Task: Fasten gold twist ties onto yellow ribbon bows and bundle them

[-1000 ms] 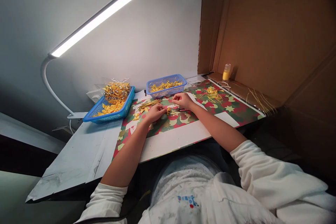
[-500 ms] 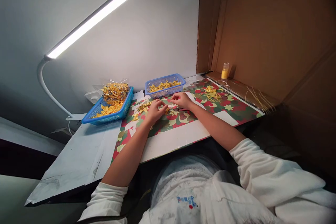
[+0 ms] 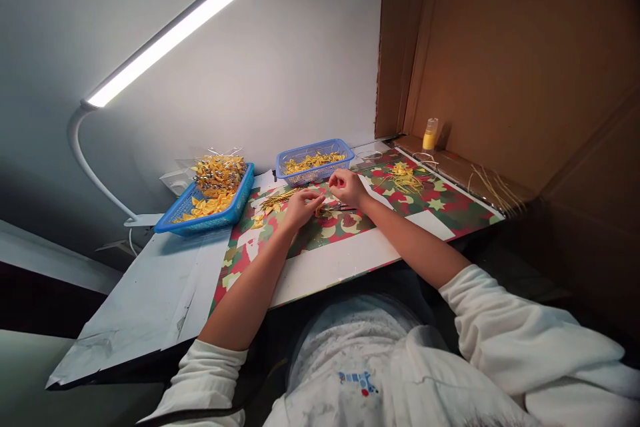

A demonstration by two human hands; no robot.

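Note:
My left hand (image 3: 301, 207) is closed in a pinch over the camouflage-patterned sheet (image 3: 345, 232). Facing it, my right hand (image 3: 347, 188) is closed too, its fingertips bent together. Whatever they hold is too small to make out. Below and between them lies a dark, slim metal tool (image 3: 341, 208), perhaps scissors, by a small yellow scrap (image 3: 319, 210). Gold wire stems (image 3: 278, 199) lie in a bundle left of my left hand, with loose yellow ribbon petals (image 3: 258, 221) close by.
A blue basket (image 3: 235, 213) heaped with yellow flowers stands at left; a second blue basket (image 3: 315, 177) is at the back. Yellow flowers with stems (image 3: 404, 177) lie right. A lamp (image 3: 173, 33) leans overhead. A small yellow bottle (image 3: 430, 135) stands by the cardboard wall (image 3: 515, 60).
My left hand has turned slightly, its fingers now stretching toward the right hand. My right hand has shifted a little right, its fingers more curled. The camera view moved slightly.

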